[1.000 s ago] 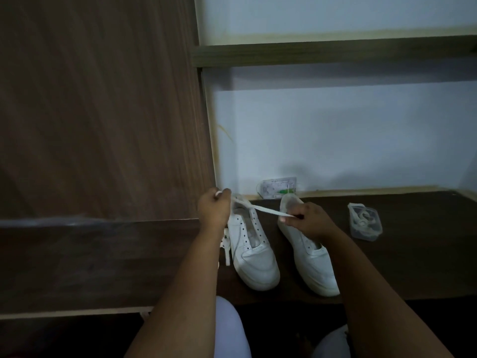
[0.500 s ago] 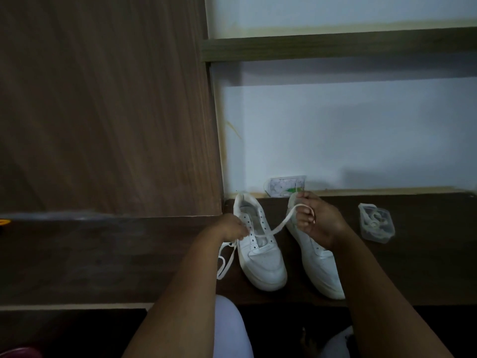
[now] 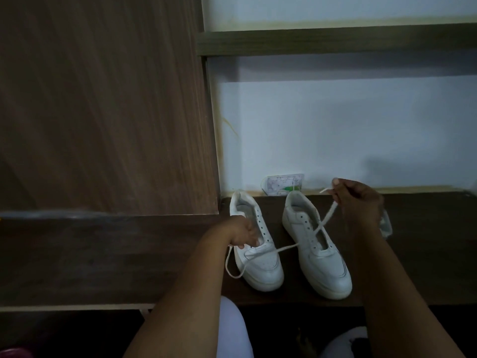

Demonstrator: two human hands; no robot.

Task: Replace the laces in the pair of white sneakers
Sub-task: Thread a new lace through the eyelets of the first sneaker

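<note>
Two white sneakers stand side by side on a dark wooden surface, toes toward me. My left hand rests on the left sneaker at its lower eyelets and pinches the white lace there. The lace runs from that shoe across the right sneaker up to my right hand, which holds its other end raised above the surface. A loop of lace hangs off the left shoe's left side. The right sneaker's eyelets look bare.
A small printed packet leans against the white wall behind the shoes. A clear plastic container peeks out behind my right wrist. A tall wooden panel rises at left, and a shelf crosses above.
My right hand has pulled the lace end out to the right and higher, stretching the lace across the right sneaker. My left hand has slid down to the left shoe's lower eyelets.
</note>
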